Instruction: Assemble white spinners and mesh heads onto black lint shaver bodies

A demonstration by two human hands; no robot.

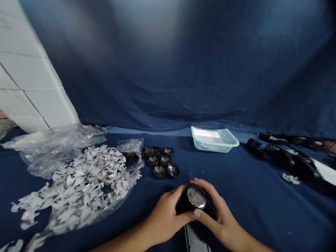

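Note:
Near the bottom centre, a black fabric shaver (196,196) points its round, perforated metal head up toward me. My left hand (168,217) wraps its left side, thumb lying at the front rim of the head. From the right, my right hand (219,213) closes around the same head, and the two thumbs meet at its near edge. A grey strip shows on the handle (195,238) below the hands. Just beyond my left hand stand several black round caps with metal mesh (159,171), grouped in rows.
A large heap of small white plastic pieces (86,185) spreads over clear plastic bags (60,143) on the left. A pale green basket (215,146) sits at the back by the blue curtain (168,70). Black shaver bodies (280,154) and a small white part (291,179) lie at right.

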